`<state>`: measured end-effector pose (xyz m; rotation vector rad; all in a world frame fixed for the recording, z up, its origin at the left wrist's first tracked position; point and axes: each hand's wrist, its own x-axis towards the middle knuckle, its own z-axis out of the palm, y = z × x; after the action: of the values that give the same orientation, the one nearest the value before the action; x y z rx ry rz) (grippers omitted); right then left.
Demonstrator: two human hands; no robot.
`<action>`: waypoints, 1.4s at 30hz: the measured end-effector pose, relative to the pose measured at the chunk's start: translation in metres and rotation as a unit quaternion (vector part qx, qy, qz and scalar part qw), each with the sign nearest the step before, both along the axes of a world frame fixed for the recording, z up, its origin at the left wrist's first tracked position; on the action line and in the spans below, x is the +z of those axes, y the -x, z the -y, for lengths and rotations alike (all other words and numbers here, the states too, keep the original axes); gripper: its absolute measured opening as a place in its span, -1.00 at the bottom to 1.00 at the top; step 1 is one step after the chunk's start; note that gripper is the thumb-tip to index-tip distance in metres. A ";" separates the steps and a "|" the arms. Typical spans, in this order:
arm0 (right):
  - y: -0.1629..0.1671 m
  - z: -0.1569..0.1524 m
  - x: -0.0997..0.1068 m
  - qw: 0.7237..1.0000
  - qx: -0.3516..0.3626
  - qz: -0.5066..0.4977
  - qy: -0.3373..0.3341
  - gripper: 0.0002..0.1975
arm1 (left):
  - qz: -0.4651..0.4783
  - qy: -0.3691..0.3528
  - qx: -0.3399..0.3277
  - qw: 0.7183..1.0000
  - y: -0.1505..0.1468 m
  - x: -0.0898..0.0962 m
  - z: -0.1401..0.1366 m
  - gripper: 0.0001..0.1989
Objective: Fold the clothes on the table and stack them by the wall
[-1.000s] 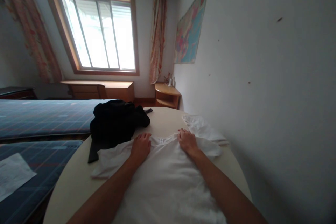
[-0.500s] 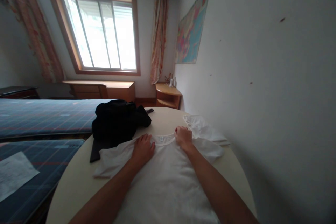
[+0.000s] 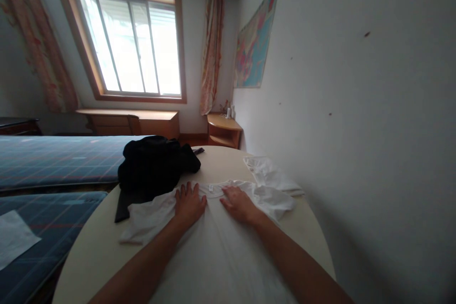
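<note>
A white T-shirt (image 3: 217, 251) lies spread on the round cream table (image 3: 81, 251), its neckline at the far side and its body toward me. My left hand (image 3: 189, 205) rests flat on the shirt just left of the collar, fingers spread. On the other side of the collar, my right hand (image 3: 238, 203) lies on the fabric with its fingers stretched out toward the neckline. Both sleeves reach outward past my hands. My forearms cover part of the shirt's sides.
A heap of black clothing (image 3: 153, 166) sits at the table's back left, over a dark flat item (image 3: 122, 206). Another white garment (image 3: 272, 175) lies at the back right, near the wall (image 3: 374, 175). Plaid mattresses (image 3: 60, 159) stand to the left, with a paper sheet (image 3: 16, 237) on one.
My right hand has gone from a closed grip at the collar's right edge to lying open on the fabric, slightly nearer me. My left fingers have spread. The view has shifted a little.
</note>
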<state>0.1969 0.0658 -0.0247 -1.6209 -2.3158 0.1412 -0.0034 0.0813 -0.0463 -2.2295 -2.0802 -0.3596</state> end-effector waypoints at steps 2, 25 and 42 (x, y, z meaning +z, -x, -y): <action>-0.021 -0.002 0.009 0.999 -0.034 -0.020 -0.010 -0.63 | -0.001 -0.005 0.002 1.000 0.000 -0.003 -0.001 -0.42; -0.109 0.026 0.034 0.971 -0.205 -0.083 0.094 -0.74 | 0.020 0.028 -0.014 0.999 0.002 -0.003 -0.002 -0.42; -0.093 0.034 0.048 0.983 -0.042 -0.131 0.121 -0.69 | 0.014 0.034 -0.014 0.999 0.001 0.002 0.001 -0.42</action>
<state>0.2894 0.0313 0.0231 -1.6905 -2.0912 0.6004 -0.0042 0.0800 -0.0439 -2.3068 -2.1069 -0.3279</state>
